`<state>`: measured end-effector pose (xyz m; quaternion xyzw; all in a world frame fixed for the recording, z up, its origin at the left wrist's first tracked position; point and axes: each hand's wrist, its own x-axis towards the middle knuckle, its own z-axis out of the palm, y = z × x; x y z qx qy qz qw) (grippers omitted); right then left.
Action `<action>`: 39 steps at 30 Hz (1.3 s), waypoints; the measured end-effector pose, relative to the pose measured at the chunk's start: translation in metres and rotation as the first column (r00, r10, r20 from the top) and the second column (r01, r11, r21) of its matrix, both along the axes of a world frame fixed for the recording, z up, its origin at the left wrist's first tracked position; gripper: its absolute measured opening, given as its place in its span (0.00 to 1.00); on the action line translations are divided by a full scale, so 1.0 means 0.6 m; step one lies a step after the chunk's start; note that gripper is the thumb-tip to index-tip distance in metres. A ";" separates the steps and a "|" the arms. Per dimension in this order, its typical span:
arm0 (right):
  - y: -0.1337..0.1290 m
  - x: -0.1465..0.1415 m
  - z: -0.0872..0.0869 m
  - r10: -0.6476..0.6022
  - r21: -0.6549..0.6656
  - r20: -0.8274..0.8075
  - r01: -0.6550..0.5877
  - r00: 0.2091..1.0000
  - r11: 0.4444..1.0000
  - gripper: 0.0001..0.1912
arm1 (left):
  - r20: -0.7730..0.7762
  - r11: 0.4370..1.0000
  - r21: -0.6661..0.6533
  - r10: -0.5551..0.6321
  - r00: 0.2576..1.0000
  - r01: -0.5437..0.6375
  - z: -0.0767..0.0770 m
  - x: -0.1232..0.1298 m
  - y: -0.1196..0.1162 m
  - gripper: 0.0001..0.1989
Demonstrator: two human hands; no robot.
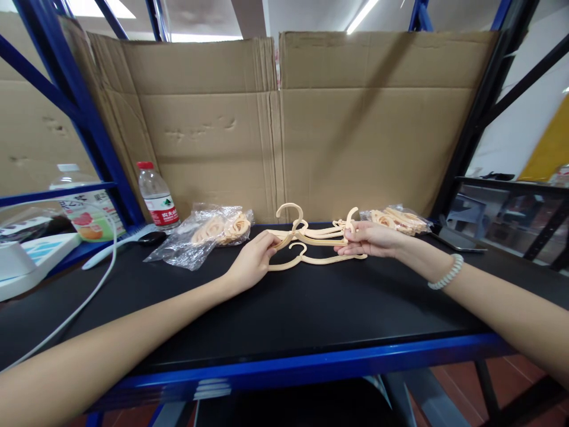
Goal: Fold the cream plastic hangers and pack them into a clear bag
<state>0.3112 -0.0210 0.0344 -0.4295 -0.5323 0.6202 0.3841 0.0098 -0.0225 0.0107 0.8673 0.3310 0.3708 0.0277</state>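
Observation:
My left hand (251, 261) is closed on the left arm of a beige clothes hanger (320, 241), whose hook curves upward. Its right end is pinched by my right hand (371, 239), where a short curved beige piece (352, 217) sticks up at the fingers; whether that piece belongs to the same hanger I cannot tell. Just below, a second hanger (326, 260) lies on the black tabletop, its left end close to my left fingers. More beige hanger parts (322, 232) lie behind the held one, partly hidden by it.
Clear plastic bags of beige pieces lie at left (217, 228) and right (395, 219). A red-capped water bottle (157, 198) stands at the back left, near a black mouse (152, 238) and a white cable (100, 284). Cardboard (213, 130) walls the back; a dark flat device (457, 240) lies right.

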 end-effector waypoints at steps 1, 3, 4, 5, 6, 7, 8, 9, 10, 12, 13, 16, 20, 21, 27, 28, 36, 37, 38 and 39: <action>0.000 -0.001 0.000 -0.011 0.019 -0.003 0.011 1.000 1.000 0.10 | 0.010 1.000 -0.001 0.002 1.000 -0.002 0.000 0.000 0.000 0.08; 0.001 -0.003 0.000 -0.045 0.077 -0.033 0.047 0.998 0.996 0.11 | 0.026 1.000 -0.006 0.006 1.000 -0.006 -0.001 0.000 0.001 0.08; 0.002 -0.002 0.000 -0.062 0.115 -0.058 0.068 0.996 0.991 0.11 | 0.027 1.000 -0.008 0.005 1.000 -0.005 -0.001 0.000 0.002 0.08; 0.004 -0.001 0.001 -0.072 0.149 -0.080 0.084 0.994 0.985 0.11 | 0.025 1.000 -0.009 0.002 1.000 -0.002 -0.002 0.000 0.002 0.08; 0.005 0.000 0.001 -0.074 0.171 -0.090 0.088 0.993 0.981 0.10 | 0.020 1.000 -0.007 -0.002 1.000 0.002 -0.002 0.000 0.002 0.09; 0.007 0.003 0.001 -0.066 0.182 -0.085 0.080 0.994 0.980 0.10 | 0.017 1.000 -0.006 -0.005 1.000 0.005 -0.002 0.000 0.002 0.09; 0.010 0.006 0.001 -0.055 0.185 -0.069 0.067 0.996 0.980 0.09 | 0.017 1.000 -0.004 -0.006 1.000 0.006 -0.003 0.000 0.003 0.09; 0.012 0.009 0.001 -0.045 0.185 -0.049 0.054 0.998 0.981 0.08 | 0.019 1.000 -0.003 -0.004 1.000 0.004 -0.003 0.000 0.003 0.09; 0.014 0.012 0.000 -0.040 0.184 -0.034 0.045 0.999 0.982 0.08 | 0.023 1.000 -0.004 0.000 1.000 0.001 -0.003 0.000 0.003 0.08; 0.018 0.018 -0.003 -0.034 0.187 -0.036 0.040 0.999 0.982 0.07 | 0.032 1.000 -0.011 0.009 0.999 -0.009 -0.004 -0.001 0.004 0.08; 0.020 0.019 -0.004 -0.031 0.187 -0.052 0.041 0.998 0.982 0.07 | 0.035 1.000 -0.015 0.013 0.999 -0.013 -0.004 -0.001 0.004 0.07; 0.025 0.022 -0.006 -0.045 0.164 -0.103 0.062 0.994 0.985 0.08 | 0.040 1.000 -0.022 0.016 0.999 -0.015 -0.004 -0.002 0.004 0.07; 0.027 0.026 -0.006 -0.032 0.157 -0.096 0.047 0.995 0.987 0.07 | 0.045 1.000 -0.019 0.013 0.999 -0.012 -0.003 -0.002 0.003 0.07; 0.027 0.027 -0.006 -0.012 0.153 -0.093 0.026 0.996 0.988 0.07 | 0.045 1.000 -0.017 0.014 0.999 -0.013 -0.003 -0.001 0.003 0.07; 0.013 0.027 0.003 0.158 0.089 -0.065 -0.152 0.985 0.984 0.12 | 0.035 1.000 -0.003 -0.001 0.999 0.001 -0.002 -0.001 0.003 0.08; 0.011 0.026 0.005 0.177 0.074 -0.057 -0.173 0.982 0.982 0.12 | 0.034 1.000 -0.005 -0.003 0.999 0.004 -0.002 -0.001 0.003 0.08; -0.003 0.016 0.014 0.140 0.017 -0.017 -0.139 0.990 0.990 0.08 | 0.017 1.000 -0.009 -0.005 1.000 0.005 -0.001 0.001 -0.001 0.08; -0.004 0.014 0.014 0.129 0.007 -0.015 -0.129 0.992 0.992 0.07 | 0.016 1.000 -0.009 -0.005 1.000 0.005 -0.001 0.001 -0.001 0.08; -0.005 0.013 0.015 0.123 -0.002 -0.014 -0.123 0.992 0.992 0.07 | 0.014 1.000 -0.008 -0.006 1.000 0.006 0.000 0.001 -0.001 0.09; -0.006 0.012 0.015 0.120 -0.010 -0.012 -0.120 0.993 0.993 0.07 | 0.012 1.000 -0.006 -0.007 1.000 0.007 0.000 0.001 -0.001 0.09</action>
